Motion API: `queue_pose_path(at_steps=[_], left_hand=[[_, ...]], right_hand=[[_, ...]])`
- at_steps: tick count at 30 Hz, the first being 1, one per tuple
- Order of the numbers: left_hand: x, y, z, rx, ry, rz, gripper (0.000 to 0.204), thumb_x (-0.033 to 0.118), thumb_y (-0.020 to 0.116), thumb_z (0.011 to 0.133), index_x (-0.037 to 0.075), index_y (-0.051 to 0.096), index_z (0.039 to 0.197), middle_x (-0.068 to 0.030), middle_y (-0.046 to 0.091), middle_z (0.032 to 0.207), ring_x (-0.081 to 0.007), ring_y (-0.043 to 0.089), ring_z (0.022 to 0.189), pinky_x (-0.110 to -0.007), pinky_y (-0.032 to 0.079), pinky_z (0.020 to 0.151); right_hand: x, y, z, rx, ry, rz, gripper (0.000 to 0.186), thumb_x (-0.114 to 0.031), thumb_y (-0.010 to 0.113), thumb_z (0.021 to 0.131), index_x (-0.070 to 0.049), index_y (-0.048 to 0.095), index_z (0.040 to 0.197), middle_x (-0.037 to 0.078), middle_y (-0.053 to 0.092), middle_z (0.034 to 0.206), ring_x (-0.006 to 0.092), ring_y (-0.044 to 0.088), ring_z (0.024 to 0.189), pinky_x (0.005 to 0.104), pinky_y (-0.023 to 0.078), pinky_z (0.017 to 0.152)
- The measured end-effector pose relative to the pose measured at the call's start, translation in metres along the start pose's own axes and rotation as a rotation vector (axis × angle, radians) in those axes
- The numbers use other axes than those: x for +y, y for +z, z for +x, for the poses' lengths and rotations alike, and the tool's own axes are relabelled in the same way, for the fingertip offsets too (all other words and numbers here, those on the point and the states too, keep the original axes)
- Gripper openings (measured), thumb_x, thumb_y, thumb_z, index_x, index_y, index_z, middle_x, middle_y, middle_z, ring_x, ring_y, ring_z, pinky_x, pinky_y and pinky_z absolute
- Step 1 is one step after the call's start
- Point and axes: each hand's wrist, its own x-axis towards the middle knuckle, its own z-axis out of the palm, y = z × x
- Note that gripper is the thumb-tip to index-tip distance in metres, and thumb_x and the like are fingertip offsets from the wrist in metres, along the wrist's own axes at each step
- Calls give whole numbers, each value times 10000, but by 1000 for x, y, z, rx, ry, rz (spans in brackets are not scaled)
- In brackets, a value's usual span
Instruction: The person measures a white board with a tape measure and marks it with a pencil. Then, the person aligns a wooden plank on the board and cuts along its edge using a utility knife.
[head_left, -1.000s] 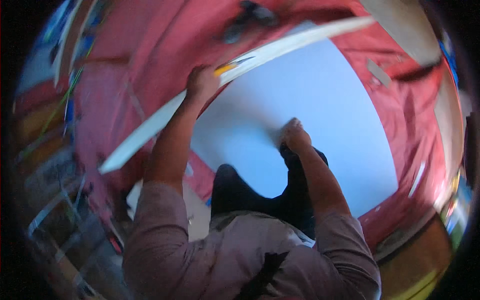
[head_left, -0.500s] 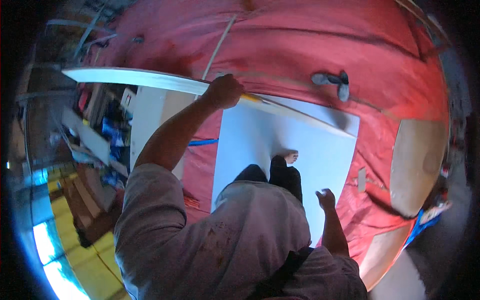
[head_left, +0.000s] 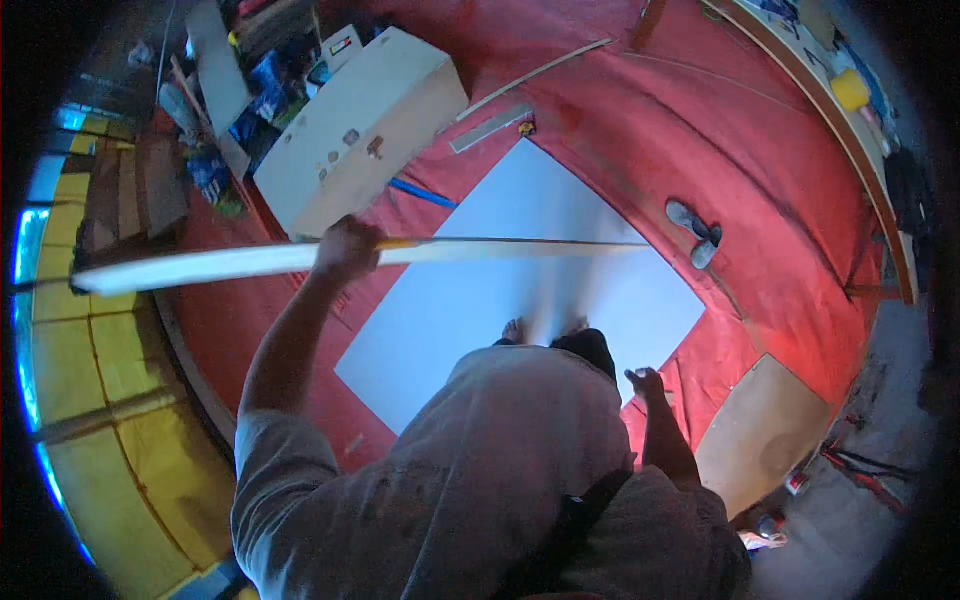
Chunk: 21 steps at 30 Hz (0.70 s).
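Observation:
My left hand (head_left: 348, 248) is closed around a long, thin white board (head_left: 220, 268), held out across the view well above the floor. Beside the fingers a slim yellow stick (head_left: 398, 243), possibly a pencil, lies along the board's edge, in the same grip. Below spreads a large white sheet (head_left: 480, 270) on the red floor covering, and my bare feet stand on it. Low at my right side hangs my right hand (head_left: 646, 382), fingers loosely bent and thumb apart, with nothing visible in it.
A pale box-like cabinet (head_left: 350, 125) stands upper left, with a blue strip (head_left: 422, 193) and a flat metal-looking bar (head_left: 492, 129) near it. Grey slippers (head_left: 694, 232) lie right of the sheet. A brown panel (head_left: 765, 425) lies lower right; a table edge (head_left: 830, 130) curves along the upper right.
My view has turned left, so the sheet now lies diagonally and the cabinet shows fully. The board, still in my left hand, has come lower and nearer. My right hand stays at my side.

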Motion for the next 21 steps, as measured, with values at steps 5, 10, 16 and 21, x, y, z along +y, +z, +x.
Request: queue_pose_path(at_steps=[5,10,16,21], left_hand=[[9,60,-173,-40,-338,-151,172,200,609,799,66,714,829,-170,707,835,-360,683,837,-483,577,775],[95,103,-306,-47,-642,-375,190,225,639,782,58,705,842,-193,695,827,-387,681,854,-492,574,753],[239,145,-370,-106,-952,-591,213,274,649,784,103,714,892,-198,690,889,-387,676,865,-504,564,767],[276,164,-363,-186,-1046,-741,235,304,634,805,131,727,934,-216,681,912,-393,671,872,-504,557,778]], right_hand=[[-49,-34,23,-64,-113,-93,626,-563,753,807,-5,676,1081,253,712,1017,368,688,987,415,538,884],[-74,-58,47,-162,-349,-205,626,-522,753,827,27,669,1115,254,707,1051,362,679,1026,408,526,913],[-52,-63,69,-305,-267,-121,646,-513,752,827,54,672,1126,261,699,1092,359,666,1068,406,513,942],[-27,-63,94,-398,-251,-214,570,-498,734,841,39,701,1030,241,718,982,369,685,961,436,533,860]])
